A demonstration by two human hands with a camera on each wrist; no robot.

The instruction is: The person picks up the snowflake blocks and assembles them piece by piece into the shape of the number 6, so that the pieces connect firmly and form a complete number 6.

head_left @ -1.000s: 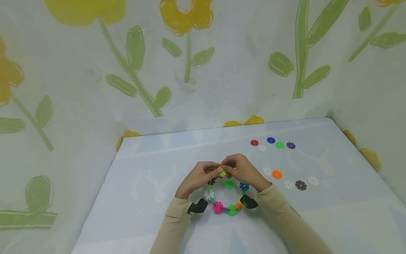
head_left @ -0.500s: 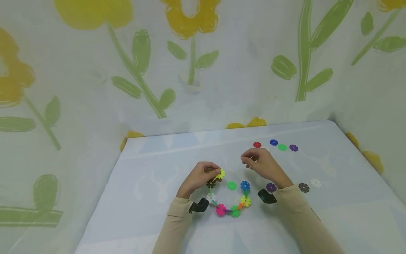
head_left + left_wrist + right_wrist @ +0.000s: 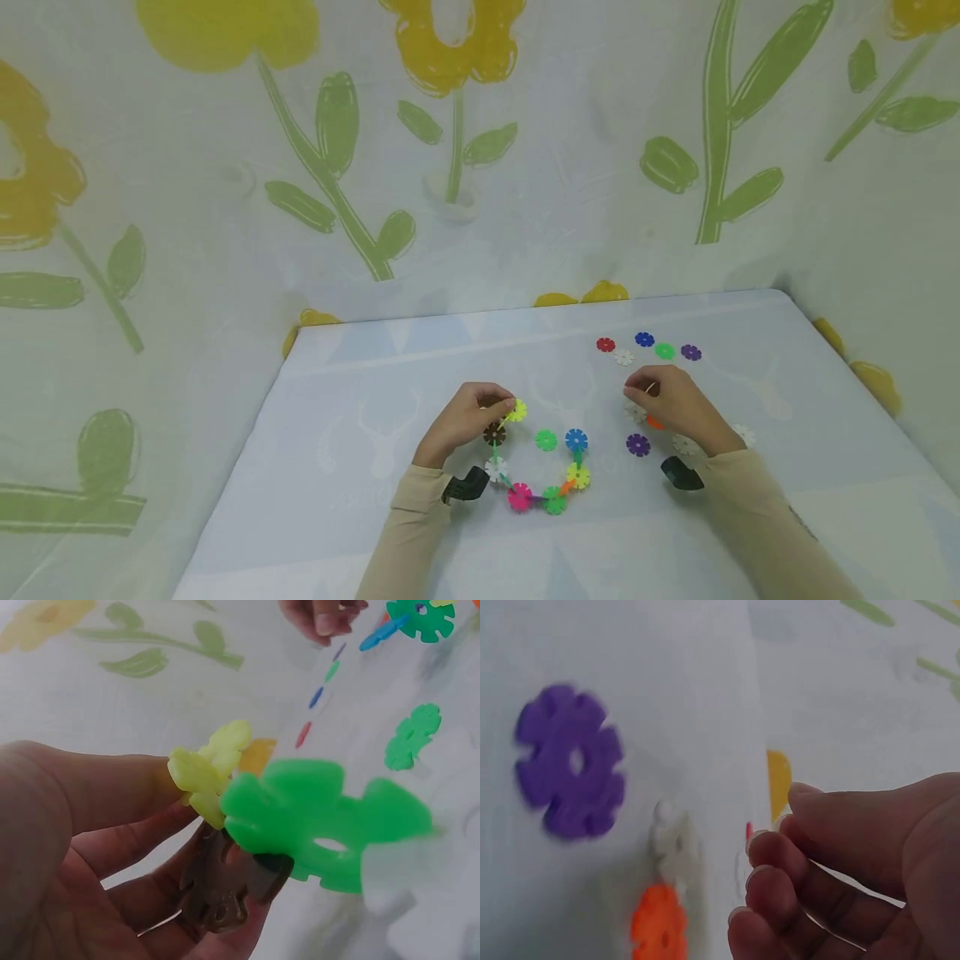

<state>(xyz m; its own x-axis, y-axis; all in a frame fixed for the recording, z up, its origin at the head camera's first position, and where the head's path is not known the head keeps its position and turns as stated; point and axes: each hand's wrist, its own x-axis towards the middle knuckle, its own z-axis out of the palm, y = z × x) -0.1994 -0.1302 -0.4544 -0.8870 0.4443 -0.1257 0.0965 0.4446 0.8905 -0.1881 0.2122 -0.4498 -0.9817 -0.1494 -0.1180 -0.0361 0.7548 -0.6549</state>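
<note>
My left hand [image 3: 463, 423] pinches a yellow snowflake disc [image 3: 206, 769] at one end of a chain of interlocking plastic discs. A brown disc [image 3: 225, 889] and a green disc [image 3: 307, 814] adjoin it in the left wrist view. The chain curves toward me through a white disc [image 3: 496, 469] and a pink disc [image 3: 520, 497], ending at a blue disc [image 3: 577, 440]. Bent loosely and holding nothing, my right hand [image 3: 681, 407] hovers by a white disc [image 3: 676, 851] and an orange disc [image 3: 658, 926], partly covering them in the head view.
A loose green disc [image 3: 546, 440] lies within the chain's curve. The purple disc [image 3: 638, 445] is right of the chain. Farther back lie red [image 3: 605, 344], blue [image 3: 644, 339], green [image 3: 664, 352] and purple [image 3: 691, 352] discs. A flower-patterned curtain [image 3: 570, 167] hangs behind the table.
My right hand has left the yellow disc and moved right, then down over the loose discs. The left hand keeps its pinch on the chain in nearly the same place.
</note>
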